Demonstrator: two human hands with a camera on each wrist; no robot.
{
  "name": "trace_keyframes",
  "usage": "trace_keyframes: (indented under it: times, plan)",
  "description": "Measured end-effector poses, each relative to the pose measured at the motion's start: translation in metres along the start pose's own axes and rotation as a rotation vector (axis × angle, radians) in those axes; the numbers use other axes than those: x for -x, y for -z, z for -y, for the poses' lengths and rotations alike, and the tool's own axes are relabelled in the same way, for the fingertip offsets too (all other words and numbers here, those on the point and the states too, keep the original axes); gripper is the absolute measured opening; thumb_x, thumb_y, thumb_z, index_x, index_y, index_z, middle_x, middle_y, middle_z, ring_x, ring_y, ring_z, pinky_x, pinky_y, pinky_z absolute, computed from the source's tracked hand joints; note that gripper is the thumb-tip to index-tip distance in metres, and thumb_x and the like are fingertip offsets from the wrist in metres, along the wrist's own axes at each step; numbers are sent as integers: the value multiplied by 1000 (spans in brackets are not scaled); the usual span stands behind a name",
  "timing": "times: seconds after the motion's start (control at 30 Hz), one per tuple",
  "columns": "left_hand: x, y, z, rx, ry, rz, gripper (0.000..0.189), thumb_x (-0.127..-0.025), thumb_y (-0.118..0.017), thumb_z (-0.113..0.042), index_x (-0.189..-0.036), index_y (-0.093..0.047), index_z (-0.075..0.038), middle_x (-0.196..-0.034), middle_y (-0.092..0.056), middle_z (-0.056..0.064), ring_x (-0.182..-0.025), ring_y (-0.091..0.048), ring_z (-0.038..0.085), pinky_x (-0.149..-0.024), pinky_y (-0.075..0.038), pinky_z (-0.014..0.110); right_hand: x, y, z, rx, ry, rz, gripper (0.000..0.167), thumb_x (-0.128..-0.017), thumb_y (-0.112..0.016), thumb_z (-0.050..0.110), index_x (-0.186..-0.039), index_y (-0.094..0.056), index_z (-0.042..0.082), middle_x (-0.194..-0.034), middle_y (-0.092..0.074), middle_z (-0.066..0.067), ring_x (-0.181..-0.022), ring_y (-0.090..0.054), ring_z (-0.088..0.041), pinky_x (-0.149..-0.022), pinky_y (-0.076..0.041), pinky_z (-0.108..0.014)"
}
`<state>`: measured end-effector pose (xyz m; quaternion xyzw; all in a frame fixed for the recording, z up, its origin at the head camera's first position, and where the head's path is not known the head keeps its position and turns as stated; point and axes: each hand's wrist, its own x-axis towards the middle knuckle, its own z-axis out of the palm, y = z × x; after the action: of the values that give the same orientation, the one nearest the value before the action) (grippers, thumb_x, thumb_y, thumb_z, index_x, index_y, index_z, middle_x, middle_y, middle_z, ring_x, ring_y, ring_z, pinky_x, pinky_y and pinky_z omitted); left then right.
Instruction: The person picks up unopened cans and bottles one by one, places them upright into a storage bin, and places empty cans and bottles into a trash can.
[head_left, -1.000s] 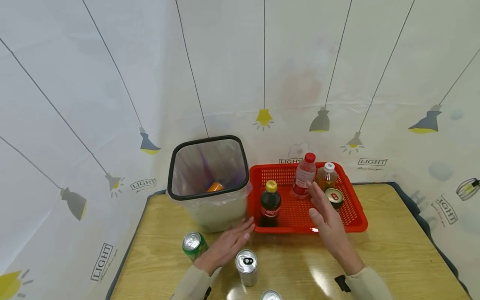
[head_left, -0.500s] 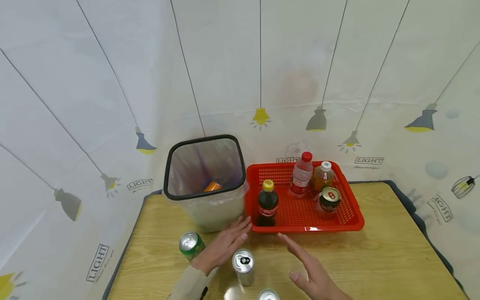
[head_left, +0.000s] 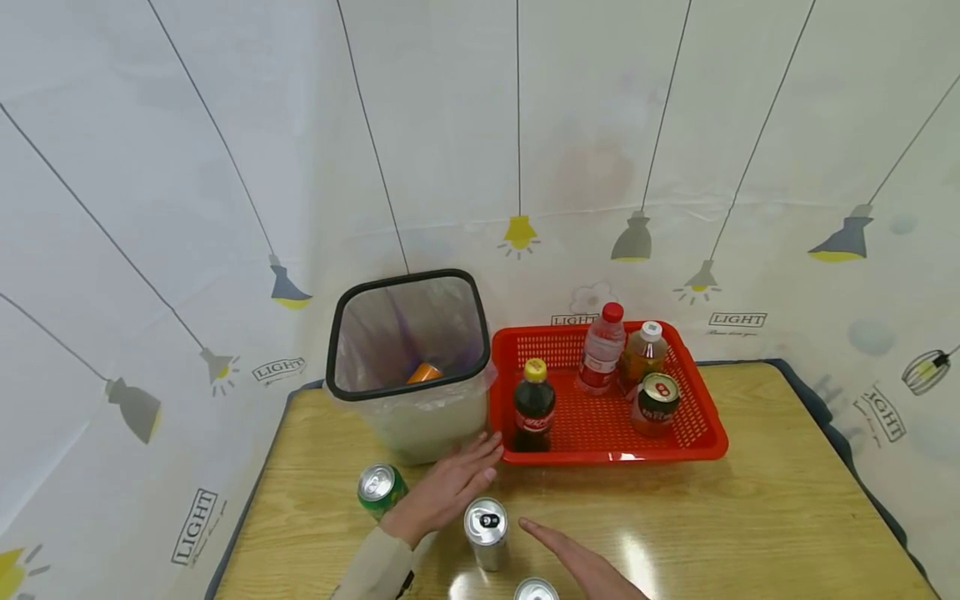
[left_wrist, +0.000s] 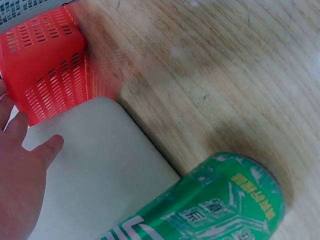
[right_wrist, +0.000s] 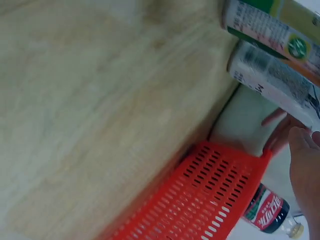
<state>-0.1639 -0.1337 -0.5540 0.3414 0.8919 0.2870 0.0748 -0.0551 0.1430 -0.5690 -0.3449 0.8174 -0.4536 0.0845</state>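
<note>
My left hand (head_left: 450, 487) lies with straight fingers at the front left corner of the red basket (head_left: 615, 457), in front of the lined bin (head_left: 427, 429). Beside its wrist stands a green can (head_left: 384, 492), seen large in the left wrist view. Just right of that hand is an upright silver can (head_left: 487, 546). My right hand (head_left: 573, 560), fingers extended and holding nothing, points toward this can from the right. Another can (head_left: 537, 588) shows only its top at the lower edge; the right wrist view has a green and gold can (right_wrist: 280, 30) beside the silver one.
In the basket stand a cola bottle (head_left: 534, 408) with a yellow cap, a red-capped bottle (head_left: 602, 350), a white-capped bottle (head_left: 645, 354) and a dark-labelled can (head_left: 656, 404). An orange object (head_left: 425, 372) lies inside the bin. A patterned cloth (head_left: 600, 150) hangs behind the table.
My right hand has drawn back from over the dark-labelled can in the basket, down and left to beside the silver can. The left hand has stayed at the basket corner.
</note>
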Motion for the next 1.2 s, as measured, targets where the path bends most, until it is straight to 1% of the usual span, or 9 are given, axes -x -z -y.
trace_keyframes:
  times: [0.17,0.23,0.33,0.5,0.6,0.67,0.77,0.9,1.2]
  plan:
    - [-1,0,-1,19,-9,-1,54,-113,-38,-39,-154,-48,-6,-166,-33,2,-155,-26,27,-122,-24,58,0,-11,-13,-13,155,-52,76,-98,-69,42,-161,-36,14,-157,-49,-7,-142,-47,-16,-106,-49,-39]
    - [-1,1,-1,21,-11,-2,53,-113,-39,-38,-154,-48,-6,-166,-33,2,-155,-26,27,-122,-24,58,0,-20,-29,-32,263,-80,72,-101,-65,40,-160,-37,9,-157,-49,-8,-142,-46,-14,-105,-49,-35]
    - [0,0,0,21,-14,-7,52,-113,-40,-36,-154,-49,-5,-166,-34,3,-154,-28,27,-122,-25,58,2,-37,-56,-107,330,-70,69,-100,-68,30,-158,-39,8,-155,-50,-8,-141,-48,-14,-105,-49,-31]
    - [0,0,1,19,-18,-12,52,-113,-39,-37,-154,-49,-6,-166,-34,3,-154,-29,27,-121,-27,57,5,-70,-104,-199,218,40,72,-93,-77,23,-156,-43,18,-152,-54,-2,-137,-52,-16,-108,-47,-33]
    - [0,0,0,14,-16,-11,53,-113,-38,-38,-154,-49,-6,-166,-34,2,-154,-28,26,-122,-27,56,4,-81,-117,-185,186,65,73,-91,-79,24,-155,-44,20,-149,-57,0,-136,-54,-17,-108,-47,-34]
    - [0,0,0,14,-17,-9,53,-113,-38,-38,-154,-50,-6,-166,-34,2,-154,-29,26,-122,-27,56,3,-80,-110,-196,193,54,69,-91,-79,23,-152,-46,21,-146,-60,2,-133,-56,-15,-106,-48,-32]
    - [-1,0,0,11,-18,-10,53,-113,-39,-38,-153,-50,-6,-165,-34,3,-154,-29,26,-122,-27,55,1,-64,-71,-218,229,10,56,-92,-78,17,-142,-52,20,-135,-67,-1,-124,-62,-14,-96,-53,-30]
    - [0,-1,1,5,-24,-11,53,-113,-39,-38,-153,-49,-6,-165,-34,3,-154,-29,27,-121,-28,56,-2,-42,-19,-245,204,-17,41,-91,-78,10,-126,-57,15,-119,-73,-6,-109,-67,-7,-84,-54,-25]
    - [-2,1,1,-53,-41,16,51,-112,-42,-33,-155,-48,-5,-166,-34,6,-154,-28,30,-120,-27,62,4,-39,-11,-204,182,-105,38,-88,-78,6,-118,-59,15,-106,-76,-6,-96,-68,-3,-73,-54,-22]
